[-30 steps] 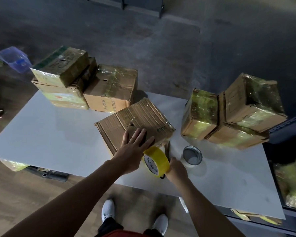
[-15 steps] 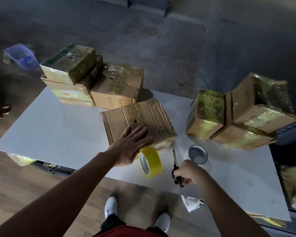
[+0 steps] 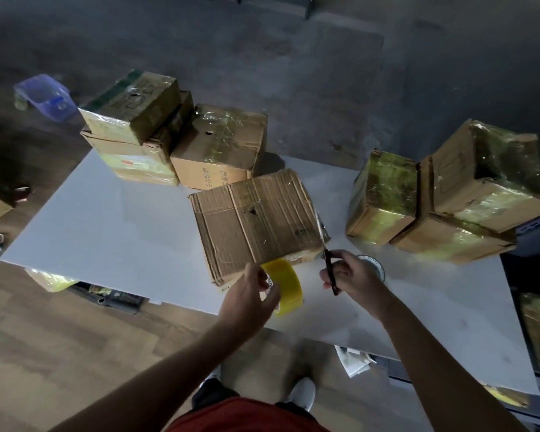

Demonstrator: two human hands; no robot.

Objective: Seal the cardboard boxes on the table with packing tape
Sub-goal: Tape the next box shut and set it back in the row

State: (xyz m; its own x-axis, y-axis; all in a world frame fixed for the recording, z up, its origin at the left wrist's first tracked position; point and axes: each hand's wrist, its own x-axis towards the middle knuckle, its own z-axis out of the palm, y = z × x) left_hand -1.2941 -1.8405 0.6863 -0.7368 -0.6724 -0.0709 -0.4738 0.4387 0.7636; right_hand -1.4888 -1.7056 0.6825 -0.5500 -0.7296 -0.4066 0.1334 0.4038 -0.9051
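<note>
A worn cardboard box [image 3: 256, 219] lies in the middle of the white table [image 3: 106, 232]. A yellow roll of packing tape [image 3: 289, 285] stands on edge at the box's near side. My left hand [image 3: 250, 294] grips that roll. My right hand [image 3: 353, 275] holds black scissors [image 3: 330, 269], whose blades point up at the box's near right corner, where a strip of clear tape runs along the box edge.
Taped boxes are stacked at the far left [image 3: 138, 129] and at the right [image 3: 449, 194]. A second tape roll [image 3: 376, 266] lies flat behind my right hand. A purple bin [image 3: 46, 95] sits on the floor. The table's near edge is just before my feet.
My left hand left the box top and took hold of the yellow roll. My right hand picked up the scissors and raised them to the box's right corner.
</note>
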